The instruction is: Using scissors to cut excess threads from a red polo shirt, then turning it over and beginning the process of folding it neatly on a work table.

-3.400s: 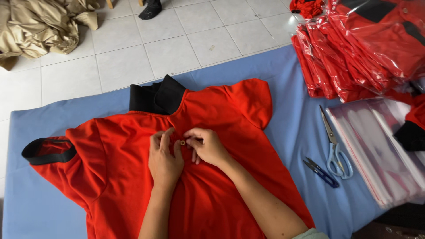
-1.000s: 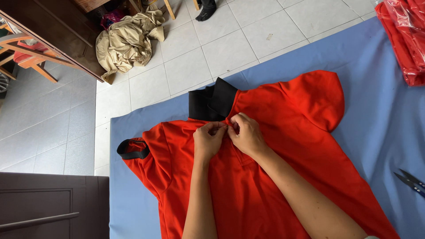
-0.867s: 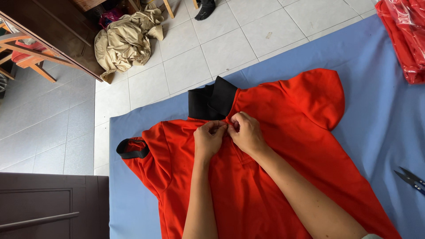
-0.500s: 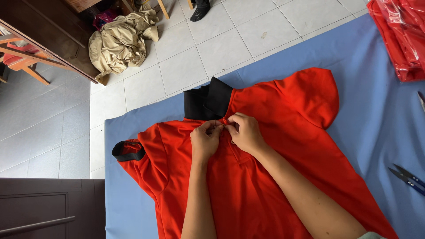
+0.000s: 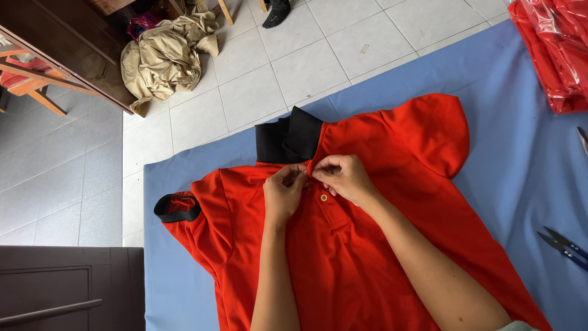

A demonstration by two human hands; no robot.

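Red polo shirt [image 5: 367,270] of fine knit fabric, spread front-up and flat across the blue cloth-covered surface [image 5: 514,184], collar toward 12 o'clock. Black ribbed collar [image 5: 288,136] folded over at the neck; matching black ribbed cuff [image 5: 176,207] on the sleeve at 9 o'clock; other sleeve, rounded in outline, lying toward 2 o'clock. Small round orange button [image 5: 324,198] visible on the placket just below the hands.

Left hand [image 5: 283,195] resting on the chest of the shirt, fingers curled and pinched on the placket edge at its top. Right hand [image 5: 344,178] just beside it at 3 o'clock, fingers likewise closed on the same fold of red fabric directly under the collar; fingertips of the two hands nearly touching.

Dark-handled scissors [image 5: 565,246] lying on the surface at 4 o'clock, well apart from the shirt. Stack of red garments in glossy clear plastic bags [image 5: 554,49] at 2 o'clock. Beyond the surface, pale square floor tiles [image 5: 257,79], with a crumpled heap of beige cloth [image 5: 162,58] at 11 o'clock beside dark wooden furniture [image 5: 61,55].
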